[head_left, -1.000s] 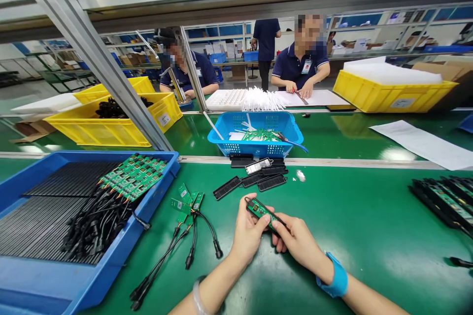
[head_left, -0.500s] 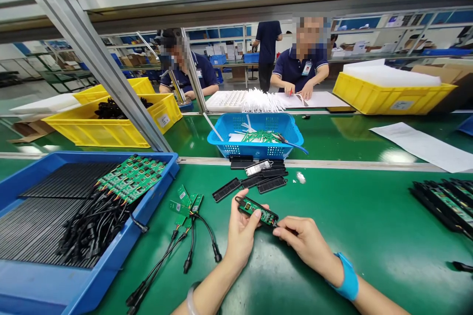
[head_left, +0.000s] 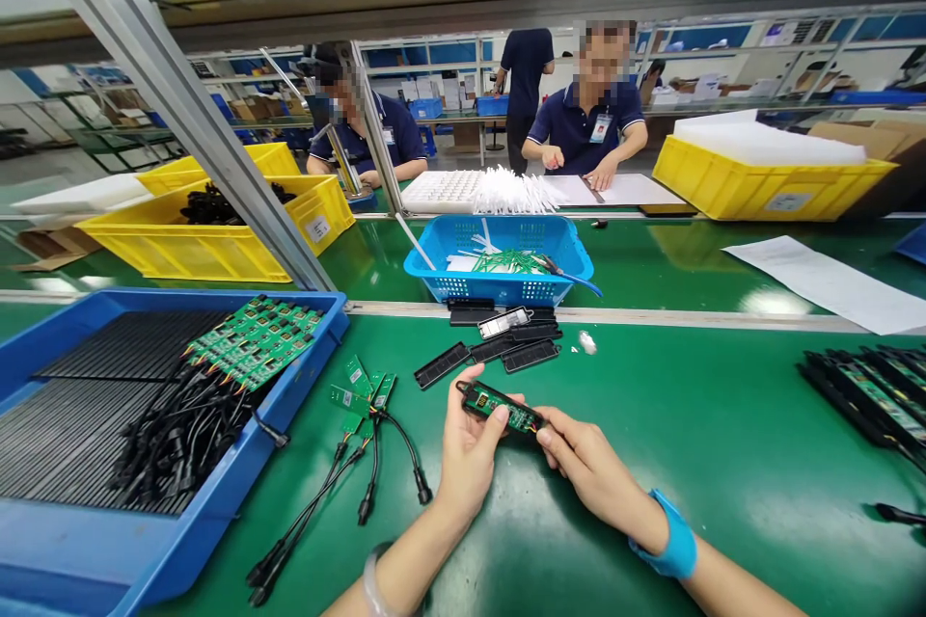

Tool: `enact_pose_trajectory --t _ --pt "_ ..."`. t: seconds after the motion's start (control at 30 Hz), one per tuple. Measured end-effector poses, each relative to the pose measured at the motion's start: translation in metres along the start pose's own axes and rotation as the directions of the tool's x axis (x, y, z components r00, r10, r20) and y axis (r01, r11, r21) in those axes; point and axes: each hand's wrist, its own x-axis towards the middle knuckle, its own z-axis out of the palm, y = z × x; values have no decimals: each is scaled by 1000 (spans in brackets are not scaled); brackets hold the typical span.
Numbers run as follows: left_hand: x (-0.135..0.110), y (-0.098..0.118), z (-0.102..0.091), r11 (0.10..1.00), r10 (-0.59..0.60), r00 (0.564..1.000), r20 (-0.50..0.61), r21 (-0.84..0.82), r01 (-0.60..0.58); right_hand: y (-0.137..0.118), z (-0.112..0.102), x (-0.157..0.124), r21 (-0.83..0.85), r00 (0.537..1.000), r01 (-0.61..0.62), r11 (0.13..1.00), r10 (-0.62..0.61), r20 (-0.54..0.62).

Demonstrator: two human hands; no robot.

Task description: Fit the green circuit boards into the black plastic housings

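Both my hands hold one black housing with a green circuit board (head_left: pixel 499 406) set in it, a little above the green bench mat (head_left: pixel 687 443). My left hand (head_left: pixel 467 453) grips its left end, thumb on top. My right hand (head_left: pixel 585 468), with a blue wrist strap, pinches its right end. Just beyond lie several empty black housings (head_left: pixel 499 347). To the left of my hands lie loose green boards with black cables (head_left: pixel 366 443).
A blue tray (head_left: pixel 304 386) on the left holds more boards and cables. A blue basket (head_left: pixel 499 255) stands behind the housings. Finished black units (head_left: pixel 868 386) lie at the right edge. Yellow bins (head_left: pixel 217 231) and two seated co-workers are across the line. A slanted metal post (head_left: pixel 188 116) crosses the left.
The housing with the board has moved slightly up and left between my hands, and my right fingers have shifted along its right end.
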Motion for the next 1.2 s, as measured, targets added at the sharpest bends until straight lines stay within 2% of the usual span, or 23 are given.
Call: enact_pose_trajectory --t 0.07,0.17,0.3,0.33,0.4,0.47,0.53,0.63,0.7,0.77,0.87,1.03,1.2 --pt "-1 0 1 1000 9 1000 7 23 -9 1 1 0 10 1000 -15 1000 16 -9" --pt "0 2 2 999 -45 999 14 14 44 1 1 0 7 999 -19 1000 19 -36" --pt "5 8 -1 982 -187 982 -2 13 187 -3 -1 -3 5 997 -18 1000 17 75" --pt "6 10 -2 973 -231 973 -2 28 231 -4 -2 -4 -39 997 14 999 -11 72" --pt "7 11 -3 950 -305 952 31 79 302 -4 -3 -5 -171 994 106 980 -109 -10" --pt "6 9 -2 928 -359 928 104 143 343 -1 -3 -5 -285 967 204 937 -238 -89" --pt "4 5 -1 911 -398 897 192 196 363 3 -2 -6 -383 927 301 873 -363 -98" --pt "1 -2 1 906 -396 875 279 276 321 9 0 -5 -544 863 385 745 -500 -73" --pt "-1 -6 1 893 -352 890 289 389 227 11 1 -4 -638 825 402 657 -563 -60" --pt "-2 -8 -1 837 -307 909 281 534 118 11 0 -3 -703 793 410 581 -607 -39" --pt "-3 -10 -4 775 -269 920 284 631 31 9 -2 -2 -738 758 439 513 -652 -2" --pt "-3 -14 -3 825 -309 900 307 557 93 9 -3 -2 -708 720 478 521 -693 -24" --pt "-3 -13 0 852 -297 894 336 516 89 14 1 -1 -661 762 450 601 -645 -68"
